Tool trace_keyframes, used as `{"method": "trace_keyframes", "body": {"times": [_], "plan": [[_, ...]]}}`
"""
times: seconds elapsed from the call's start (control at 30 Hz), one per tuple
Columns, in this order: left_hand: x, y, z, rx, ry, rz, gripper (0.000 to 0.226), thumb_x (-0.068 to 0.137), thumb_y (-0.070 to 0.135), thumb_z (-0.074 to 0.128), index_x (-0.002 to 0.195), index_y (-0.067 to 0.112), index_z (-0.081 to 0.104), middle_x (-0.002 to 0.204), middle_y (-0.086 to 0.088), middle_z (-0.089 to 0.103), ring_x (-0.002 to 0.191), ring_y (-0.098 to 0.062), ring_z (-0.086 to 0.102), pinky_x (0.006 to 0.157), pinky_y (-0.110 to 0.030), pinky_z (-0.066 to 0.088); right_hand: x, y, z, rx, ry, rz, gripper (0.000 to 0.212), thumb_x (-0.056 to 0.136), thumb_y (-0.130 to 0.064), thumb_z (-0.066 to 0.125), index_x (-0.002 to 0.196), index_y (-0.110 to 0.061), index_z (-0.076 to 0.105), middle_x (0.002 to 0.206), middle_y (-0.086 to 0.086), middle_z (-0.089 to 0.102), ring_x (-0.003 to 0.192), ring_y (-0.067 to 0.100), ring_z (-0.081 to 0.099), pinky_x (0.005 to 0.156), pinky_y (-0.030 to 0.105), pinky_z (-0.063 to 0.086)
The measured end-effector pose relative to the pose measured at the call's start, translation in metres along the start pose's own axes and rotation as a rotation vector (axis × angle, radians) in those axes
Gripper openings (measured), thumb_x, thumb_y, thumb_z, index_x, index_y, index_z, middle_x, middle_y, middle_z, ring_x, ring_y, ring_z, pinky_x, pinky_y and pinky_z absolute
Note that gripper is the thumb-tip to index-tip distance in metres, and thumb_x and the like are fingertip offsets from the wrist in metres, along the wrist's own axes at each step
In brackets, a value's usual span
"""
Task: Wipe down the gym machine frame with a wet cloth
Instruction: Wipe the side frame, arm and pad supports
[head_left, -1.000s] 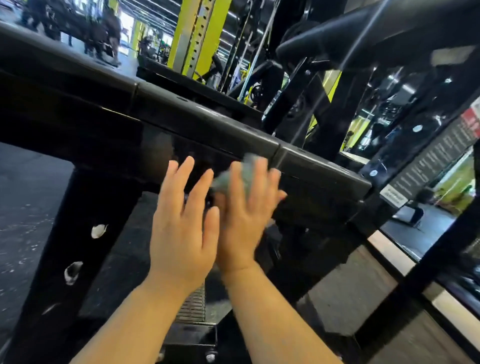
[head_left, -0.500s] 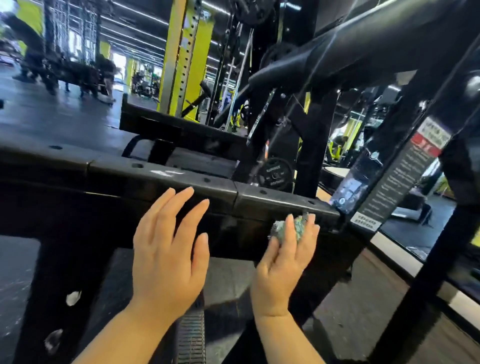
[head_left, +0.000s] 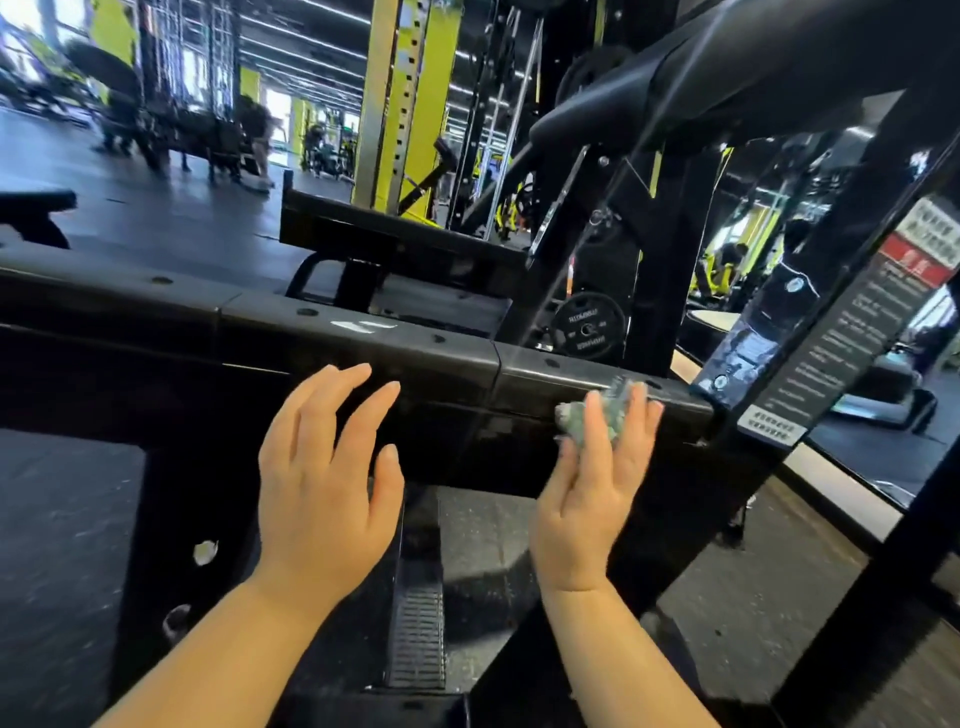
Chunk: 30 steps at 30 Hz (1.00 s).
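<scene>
Hands of one person are both raised in front of a black gym machine. The right hand (head_left: 597, 483) has its fingers straight and close together, and they press a grey-green cloth (head_left: 610, 410) against the front face of the horizontal frame beam (head_left: 363, 348), near the beam's right end and just below its top edge. The cloth is crumpled into a small wad and shows between and beside the fingers. The left hand (head_left: 322, 478) holds nothing; its fingers are straight and a little spread, with the palm turned toward the same beam, further left. I cannot tell if it touches the metal. The top of the beam has a row of small holes and a white scuff mark (head_left: 363, 326). At the right end an angled post carries an instruction label (head_left: 852, 322) with a red part. Behind the beam stands a black weight plate (head_left: 589, 332), and further back a yellow-green rack upright (head_left: 410, 104). Below, between the forearms, a ribbed footplate (head_left: 415, 639) lies over the dark floor (head_left: 62, 519).
</scene>
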<state>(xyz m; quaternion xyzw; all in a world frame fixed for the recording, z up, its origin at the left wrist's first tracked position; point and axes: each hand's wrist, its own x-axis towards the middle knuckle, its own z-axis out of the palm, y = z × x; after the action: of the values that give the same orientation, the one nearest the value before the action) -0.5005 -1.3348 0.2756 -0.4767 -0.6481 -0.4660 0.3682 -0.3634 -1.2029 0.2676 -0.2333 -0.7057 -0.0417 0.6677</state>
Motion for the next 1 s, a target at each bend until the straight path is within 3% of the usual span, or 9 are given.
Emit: {"method": "trace_keyframes", "body": {"times": [0.1, 0.2, 0.3, 0.4, 0.47, 0.6, 0.77, 0.9, 1.0], "plan": [[0.001, -0.009, -0.010, -0.019, -0.014, -0.027, 0.040, 0.090, 0.016, 0.043, 0.126, 0.004, 0.053, 0.129, -0.017, 0.052, 0.124, -0.032, 0.042, 0.113, -0.027, 0.020, 0.005, -0.065, 0.046, 0.056, -0.168, -0.265, 0.039, 0.094, -0.011, 0.053, 0.130, -0.020, 0.043, 0.147, 0.000, 0.030, 0.147, 0.018, 0.006, 0.120, 0.039, 0.009], [-0.002, -0.026, -0.028, 0.019, 0.002, -0.082, 0.040, 0.089, 0.015, 0.043, 0.125, 0.001, 0.054, 0.129, -0.018, 0.051, 0.123, -0.035, 0.044, 0.112, -0.024, 0.018, 0.017, -0.077, 0.050, 0.086, -0.276, -0.355, 0.042, 0.094, -0.004, 0.051, 0.132, -0.019, 0.042, 0.143, 0.006, 0.033, 0.144, 0.024, 0.015, 0.119, 0.037, 0.012], [-0.002, -0.044, -0.042, 0.047, 0.020, -0.096, 0.040, 0.090, 0.016, 0.043, 0.125, 0.002, 0.055, 0.129, -0.018, 0.050, 0.122, -0.036, 0.044, 0.111, -0.025, 0.019, 0.029, -0.055, 0.013, 0.097, -0.284, -0.270, 0.044, 0.094, -0.003, 0.047, 0.136, -0.012, 0.038, 0.145, 0.006, 0.034, 0.141, 0.030, 0.022, 0.119, 0.040, 0.017], [0.003, -0.057, -0.047, 0.064, 0.033, -0.102, 0.039, 0.090, 0.017, 0.042, 0.125, 0.004, 0.055, 0.129, -0.017, 0.049, 0.124, -0.034, 0.042, 0.111, -0.026, 0.019, 0.058, -0.057, -0.014, 0.153, -0.311, 0.012, 0.043, 0.096, -0.009, 0.049, 0.138, -0.010, 0.040, 0.138, -0.008, 0.040, 0.133, 0.012, 0.033, 0.112, 0.013, 0.020], [0.008, -0.060, -0.049, 0.053, 0.045, -0.101, 0.039, 0.089, 0.017, 0.042, 0.124, 0.005, 0.055, 0.130, -0.017, 0.050, 0.125, -0.032, 0.041, 0.111, -0.024, 0.016, 0.081, -0.072, -0.012, 0.023, -0.483, 0.072, 0.039, 0.097, -0.016, 0.049, 0.137, -0.013, 0.046, 0.132, -0.013, 0.047, 0.123, 0.004, 0.041, 0.100, 0.004, 0.023], [0.017, -0.061, -0.052, 0.055, 0.088, -0.078, 0.037, 0.089, 0.017, 0.042, 0.124, 0.007, 0.053, 0.130, -0.016, 0.050, 0.126, -0.034, 0.042, 0.109, -0.029, 0.021, 0.105, -0.108, 0.017, -0.225, -0.720, -0.068, 0.035, 0.100, -0.030, 0.044, 0.131, -0.022, 0.057, 0.129, -0.004, 0.059, 0.119, 0.015, 0.053, 0.095, 0.024, 0.037], [0.026, -0.056, -0.051, 0.077, 0.111, -0.075, 0.039, 0.088, 0.017, 0.043, 0.124, 0.006, 0.055, 0.131, -0.015, 0.049, 0.128, -0.032, 0.039, 0.111, -0.031, 0.021, 0.108, -0.169, 0.058, -0.096, -0.866, -0.240, 0.031, 0.100, -0.031, 0.043, 0.121, -0.021, 0.063, 0.119, -0.002, 0.065, 0.111, 0.017, 0.057, 0.091, 0.034, 0.045], [0.032, -0.049, -0.048, 0.085, 0.084, -0.071, 0.040, 0.090, 0.020, 0.043, 0.125, 0.005, 0.055, 0.132, -0.015, 0.050, 0.130, -0.032, 0.039, 0.111, -0.040, 0.025, 0.120, -0.139, 0.036, 0.023, -0.924, -0.233, 0.030, 0.096, -0.035, 0.053, 0.120, -0.024, 0.065, 0.118, -0.009, 0.066, 0.111, 0.006, 0.058, 0.095, 0.016, 0.041], [0.033, -0.056, -0.047, 0.116, 0.038, -0.057, 0.040, 0.091, 0.023, 0.040, 0.123, 0.006, 0.058, 0.131, -0.014, 0.053, 0.130, -0.033, 0.041, 0.110, -0.042, 0.027, 0.134, -0.102, 0.006, -0.067, -0.959, -0.201, 0.024, 0.094, -0.033, 0.056, 0.111, -0.025, 0.070, 0.106, -0.014, 0.070, 0.096, -0.005, 0.058, 0.080, -0.003, 0.033]]}}
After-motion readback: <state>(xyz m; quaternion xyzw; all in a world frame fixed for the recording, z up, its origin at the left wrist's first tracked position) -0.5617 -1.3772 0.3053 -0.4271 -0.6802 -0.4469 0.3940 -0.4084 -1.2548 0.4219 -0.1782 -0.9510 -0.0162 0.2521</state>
